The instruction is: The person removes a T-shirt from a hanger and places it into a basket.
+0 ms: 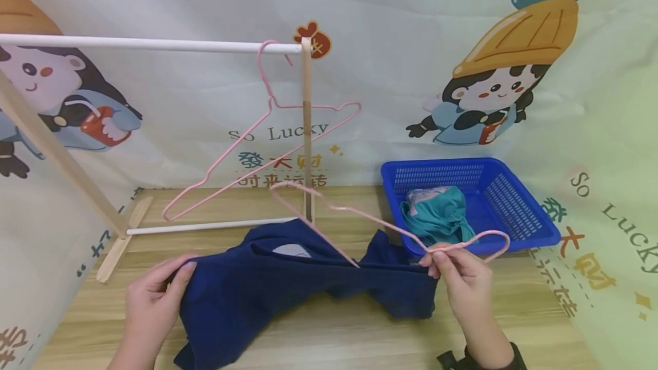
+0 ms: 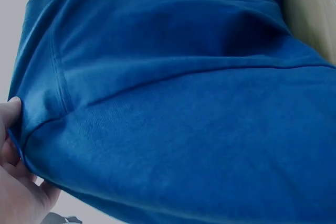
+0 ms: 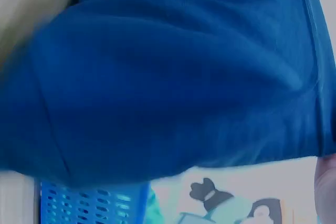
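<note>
Pink hanger slants left over the navy garment, one tip free

At the garment's right end, the right hand pinches the hanger beside its hook. From there the long axis runs leftward and away; the free tip stands beyond the garment's upper edge, behind which the lower bar disappears. The left hand, seemingly nearer that tip, pinches the garment's left corner.

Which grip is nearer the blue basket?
Right. The right grip is just in front of the blue basket; the left grip is well to its left, holding the navy garment.
</note>
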{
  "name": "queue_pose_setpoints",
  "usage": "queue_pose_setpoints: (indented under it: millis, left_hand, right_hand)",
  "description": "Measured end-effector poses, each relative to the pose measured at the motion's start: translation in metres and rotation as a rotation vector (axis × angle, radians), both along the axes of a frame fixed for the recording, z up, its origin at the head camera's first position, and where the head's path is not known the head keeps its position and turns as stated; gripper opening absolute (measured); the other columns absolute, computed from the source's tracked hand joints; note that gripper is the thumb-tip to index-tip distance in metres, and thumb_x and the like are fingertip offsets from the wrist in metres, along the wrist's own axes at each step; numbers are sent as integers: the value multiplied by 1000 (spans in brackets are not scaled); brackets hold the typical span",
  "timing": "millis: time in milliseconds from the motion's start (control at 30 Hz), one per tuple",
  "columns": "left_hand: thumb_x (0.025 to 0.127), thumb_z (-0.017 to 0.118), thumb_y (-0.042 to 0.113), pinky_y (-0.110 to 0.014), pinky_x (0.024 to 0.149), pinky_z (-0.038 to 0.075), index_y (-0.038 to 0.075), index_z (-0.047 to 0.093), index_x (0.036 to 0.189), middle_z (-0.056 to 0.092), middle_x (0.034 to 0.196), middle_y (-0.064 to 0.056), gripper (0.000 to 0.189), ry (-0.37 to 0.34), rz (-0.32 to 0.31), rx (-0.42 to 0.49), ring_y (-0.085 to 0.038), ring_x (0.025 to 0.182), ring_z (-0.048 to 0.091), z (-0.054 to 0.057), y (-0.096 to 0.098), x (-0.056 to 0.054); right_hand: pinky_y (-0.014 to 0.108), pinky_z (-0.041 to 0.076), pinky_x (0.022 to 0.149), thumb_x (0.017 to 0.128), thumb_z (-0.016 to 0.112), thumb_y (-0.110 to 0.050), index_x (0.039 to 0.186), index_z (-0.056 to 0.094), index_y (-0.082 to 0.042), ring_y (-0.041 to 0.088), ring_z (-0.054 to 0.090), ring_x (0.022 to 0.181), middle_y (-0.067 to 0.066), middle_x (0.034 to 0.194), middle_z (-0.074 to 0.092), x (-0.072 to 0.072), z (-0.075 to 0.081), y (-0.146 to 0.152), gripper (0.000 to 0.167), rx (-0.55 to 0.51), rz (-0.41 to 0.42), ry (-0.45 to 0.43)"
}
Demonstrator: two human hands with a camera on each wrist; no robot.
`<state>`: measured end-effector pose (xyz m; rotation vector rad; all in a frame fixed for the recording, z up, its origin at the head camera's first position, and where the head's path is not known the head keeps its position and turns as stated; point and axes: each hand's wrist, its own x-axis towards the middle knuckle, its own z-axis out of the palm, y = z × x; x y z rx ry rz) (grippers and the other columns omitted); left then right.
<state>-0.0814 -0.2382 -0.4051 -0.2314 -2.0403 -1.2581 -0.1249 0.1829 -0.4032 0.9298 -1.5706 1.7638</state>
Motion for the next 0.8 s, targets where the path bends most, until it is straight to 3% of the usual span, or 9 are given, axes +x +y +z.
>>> queue_pose_setpoints:
  millis: [167, 400, 500, 633, 800]
  left_hand:
    - [79, 64, -16, -6, 78, 47, -9, 71, 92, 64, 96, 29, 16, -17, 22, -8, 9, 90, 63, -1, -1, 0]
    - [79, 65, -16, -6, 76, 48, -9, 71, 92, 66, 95, 27, 16, -38, 8, 0, 8, 89, 63, 1, 1, 0]
    - [78, 67, -14, -4, 74, 46, -7, 72, 90, 64, 94, 29, 16, -58, 20, -33, 11, 86, 62, 2, 3, 2]
    - [77, 71, -10, -3, 76, 44, 0, 74, 89, 65, 92, 26, 17, -114, 48, -75, 14, 86, 59, 3, 9, 2]
    - [76, 75, -2, -2, 78, 42, 6, 76, 89, 65, 89, 25, 15, -214, 84, -112, 18, 85, 56, 2, 15, 0]
  right_hand:
    - [17, 50, 61, 87, 51, 17, 86, 61, 16, 11, 60, 69, 8, 82, 69, 2, 1, -1, 9, 33, 2, 14]
    - [16, 51, 64, 87, 54, 14, 83, 60, 15, 12, 61, 73, 10, 83, 69, 2, -1, -11, 7, 59, 7, 35]
    - [17, 50, 65, 87, 57, 9, 81, 62, 12, 13, 63, 75, 12, 80, 68, 1, -2, -20, 8, 126, -11, 78]
    - [17, 52, 71, 88, 62, 1, 79, 64, 8, 15, 66, 79, 15, 77, 67, -1, -2, -32, 11, 196, -43, 177]
    - [17, 52, 71, 89, 62, -6, 79, 66, 7, 17, 66, 77, 14, 77, 68, -1, 0, -35, 16, 230, -77, 218]
